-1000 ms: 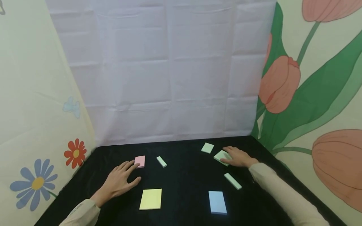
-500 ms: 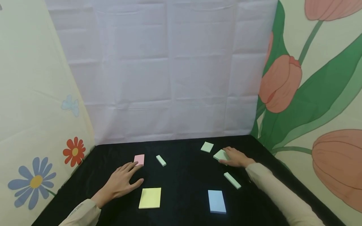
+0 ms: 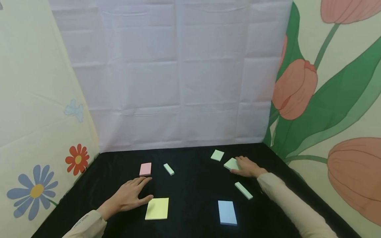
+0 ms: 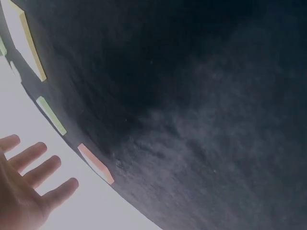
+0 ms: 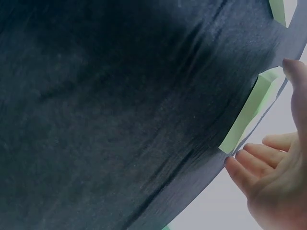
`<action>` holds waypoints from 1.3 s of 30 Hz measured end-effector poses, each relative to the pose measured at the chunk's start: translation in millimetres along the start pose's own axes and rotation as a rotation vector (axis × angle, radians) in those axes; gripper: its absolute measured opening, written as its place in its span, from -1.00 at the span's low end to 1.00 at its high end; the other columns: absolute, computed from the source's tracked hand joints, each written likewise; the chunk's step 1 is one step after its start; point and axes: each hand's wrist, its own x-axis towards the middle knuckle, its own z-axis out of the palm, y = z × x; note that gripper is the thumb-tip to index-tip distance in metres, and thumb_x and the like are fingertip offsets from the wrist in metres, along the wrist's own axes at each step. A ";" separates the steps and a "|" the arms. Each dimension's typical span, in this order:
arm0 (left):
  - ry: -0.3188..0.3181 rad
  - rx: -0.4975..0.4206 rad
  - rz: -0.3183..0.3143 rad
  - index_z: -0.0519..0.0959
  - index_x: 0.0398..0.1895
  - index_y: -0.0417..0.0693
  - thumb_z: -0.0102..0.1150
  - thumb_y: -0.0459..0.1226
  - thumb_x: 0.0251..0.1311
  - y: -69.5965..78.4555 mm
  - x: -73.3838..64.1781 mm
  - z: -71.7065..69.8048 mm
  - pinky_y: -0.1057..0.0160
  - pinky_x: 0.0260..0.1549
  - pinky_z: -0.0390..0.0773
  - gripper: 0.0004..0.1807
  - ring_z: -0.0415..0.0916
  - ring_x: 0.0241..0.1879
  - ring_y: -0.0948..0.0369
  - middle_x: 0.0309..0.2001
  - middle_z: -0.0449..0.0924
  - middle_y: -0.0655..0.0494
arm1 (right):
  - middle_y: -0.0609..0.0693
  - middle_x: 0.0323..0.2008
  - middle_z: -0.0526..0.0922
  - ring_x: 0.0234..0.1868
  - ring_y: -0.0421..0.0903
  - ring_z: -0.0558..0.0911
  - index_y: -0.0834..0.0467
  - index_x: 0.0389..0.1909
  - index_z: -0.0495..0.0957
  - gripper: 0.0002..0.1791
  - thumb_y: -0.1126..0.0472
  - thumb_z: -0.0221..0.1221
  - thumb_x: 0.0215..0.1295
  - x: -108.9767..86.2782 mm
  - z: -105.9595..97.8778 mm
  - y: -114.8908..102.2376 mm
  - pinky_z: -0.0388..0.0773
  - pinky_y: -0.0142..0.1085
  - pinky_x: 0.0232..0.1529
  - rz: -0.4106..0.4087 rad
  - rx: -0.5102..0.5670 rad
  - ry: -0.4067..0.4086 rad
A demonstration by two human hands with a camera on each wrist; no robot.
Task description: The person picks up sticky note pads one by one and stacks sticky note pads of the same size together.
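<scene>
My head camera looks forward and down, over my left hand (image 3: 127,195) and right hand (image 3: 249,167), across the table (image 3: 190,185) to the white cloth (image 3: 178,82). My left wrist camera looks from much nearer, with the table slanted and that hand at its lower left. My right wrist camera, also close, has its hand at the right edge. The left view shares with head the pink pad (image 3: 145,169) and yellow pad (image 3: 156,209); the right view, the green pad (image 3: 230,164).

The blocks (image 3: 231,163) are green, pink, yellow and blue, the cloth (image 3: 193,188) black.
</scene>
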 end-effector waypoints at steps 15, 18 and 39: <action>-0.042 -0.050 0.072 0.38 0.38 -0.04 0.01 0.31 0.25 6.5 -2.0 8.7 -0.25 0.20 0.29 -0.18 0.33 0.29 -0.10 0.32 0.39 -0.06 | 0.36 -0.07 0.50 -0.09 0.20 0.54 0.52 0.14 0.37 -0.22 -0.10 0.28 0.26 -1.3 -0.3 -2.4 0.51 0.07 -0.09 0.035 -0.032 -0.031; -0.073 -0.062 0.071 0.38 0.37 -0.07 0.01 0.32 0.24 9.6 -1.7 7.7 -0.26 0.20 0.28 -0.17 0.33 0.30 -0.12 0.33 0.38 -0.08 | 0.32 -0.15 0.52 -0.17 0.15 0.54 0.52 0.08 0.41 -0.25 -0.11 0.27 0.26 -2.8 -1.3 -2.8 0.51 0.04 -0.16 0.029 -0.017 -0.017; -0.214 -0.158 0.108 0.36 0.38 -0.13 0.02 0.33 0.24 17.1 -4.4 8.6 -0.21 0.15 0.37 -0.12 0.37 0.25 -0.09 0.33 0.35 -0.09 | 0.11 -0.40 0.46 -0.42 -0.03 0.44 0.34 -0.33 0.49 -0.55 -0.04 0.28 0.29 -6.6 -0.9 -7.4 0.45 -0.10 -0.38 -0.041 -0.030 0.017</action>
